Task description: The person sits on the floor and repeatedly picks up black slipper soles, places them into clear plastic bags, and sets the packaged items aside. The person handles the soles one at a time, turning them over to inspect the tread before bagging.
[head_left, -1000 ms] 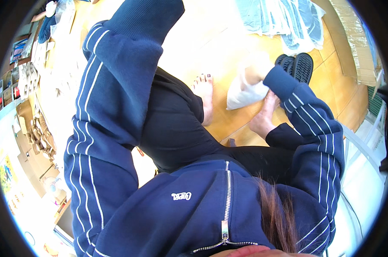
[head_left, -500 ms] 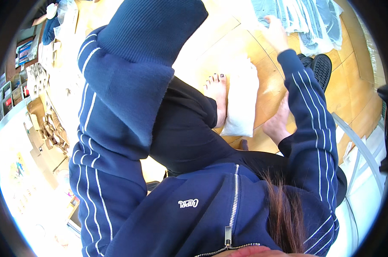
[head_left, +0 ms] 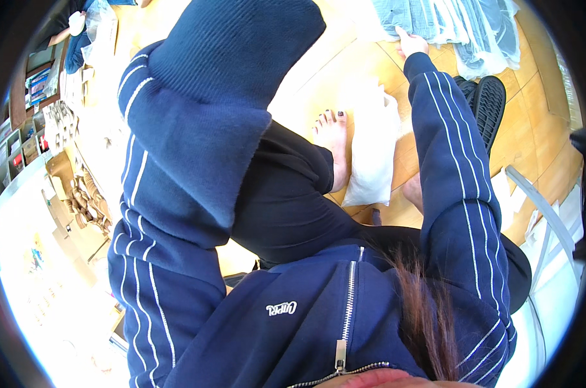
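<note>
My right hand [head_left: 412,44] reaches out to the near edge of a clear plastic-wrapped bundle [head_left: 428,19] of grey-blue strips lying on the floor at the far right. Its fingers are curled, and thumb and forefinger meet at the plastic's corner. My left arm is raised close to the camera, and its dark blue ribbed cuff [head_left: 241,48] fills the upper left middle. The left hand lies beyond the upper edge, out of sight. Between my bare feet rests a white, filled, pillow-shaped bag [head_left: 372,152].
Black slippers [head_left: 489,110] lie right of my right forearm. A grey curved tube [head_left: 545,210] stands at the right. On the left are carved wooden pieces [head_left: 86,200] and a compartmented shelf [head_left: 15,149]. Another person's hand [head_left: 60,35] is at the far left, beside a white object.
My right hand has shifted slightly left, and its fingers have curled in at the bundle's edge. The right forearm has swung inward, covering more of my right foot. My left sleeve has barely moved.
</note>
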The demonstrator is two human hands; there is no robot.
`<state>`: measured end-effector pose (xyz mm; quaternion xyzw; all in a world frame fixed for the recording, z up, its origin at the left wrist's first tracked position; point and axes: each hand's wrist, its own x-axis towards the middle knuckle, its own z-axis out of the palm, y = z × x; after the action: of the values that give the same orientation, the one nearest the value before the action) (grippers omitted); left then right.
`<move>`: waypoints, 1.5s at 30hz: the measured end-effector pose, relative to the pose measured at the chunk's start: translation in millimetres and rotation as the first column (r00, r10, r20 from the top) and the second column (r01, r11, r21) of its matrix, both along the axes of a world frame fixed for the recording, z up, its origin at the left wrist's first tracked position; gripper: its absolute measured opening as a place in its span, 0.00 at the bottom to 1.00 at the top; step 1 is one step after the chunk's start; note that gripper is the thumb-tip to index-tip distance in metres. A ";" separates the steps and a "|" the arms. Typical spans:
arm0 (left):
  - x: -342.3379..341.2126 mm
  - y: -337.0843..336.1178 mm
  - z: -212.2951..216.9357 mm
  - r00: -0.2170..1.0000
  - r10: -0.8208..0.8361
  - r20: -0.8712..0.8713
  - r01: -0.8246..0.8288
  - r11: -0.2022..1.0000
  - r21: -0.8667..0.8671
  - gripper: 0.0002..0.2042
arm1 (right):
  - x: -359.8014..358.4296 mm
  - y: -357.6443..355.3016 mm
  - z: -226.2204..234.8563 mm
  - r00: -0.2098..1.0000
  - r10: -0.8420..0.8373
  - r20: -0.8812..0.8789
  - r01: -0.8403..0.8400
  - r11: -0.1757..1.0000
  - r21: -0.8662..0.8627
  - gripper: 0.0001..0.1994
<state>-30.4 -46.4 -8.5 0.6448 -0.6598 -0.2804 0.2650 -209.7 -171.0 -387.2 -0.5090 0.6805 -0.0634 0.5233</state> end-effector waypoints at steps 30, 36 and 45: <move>-7.9 27.7 25.4 0.541 0.204 -0.816 -0.244 0.966 0.079 0.41 | -21.2 163.8 334.0 0.351 0.434 0.830 0.111 0.861 -0.497 0.12; -19.6 28.4 36.5 0.452 -0.049 -0.891 -0.325 0.921 -0.216 0.30 | -15.1 170.7 296.9 0.164 -0.233 0.959 0.160 0.965 0.207 0.24; -27.3 44.0 41.4 0.358 -0.170 -0.918 -0.264 0.925 -0.274 0.30 | 6.5 198.7 273.7 0.056 -0.430 0.901 -0.028 0.902 0.432 0.32</move>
<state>-57.7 -2.4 32.9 0.3264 -0.4137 -0.4552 0.7177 -203.3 27.6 -113.5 -0.1310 0.2120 -0.3457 0.9046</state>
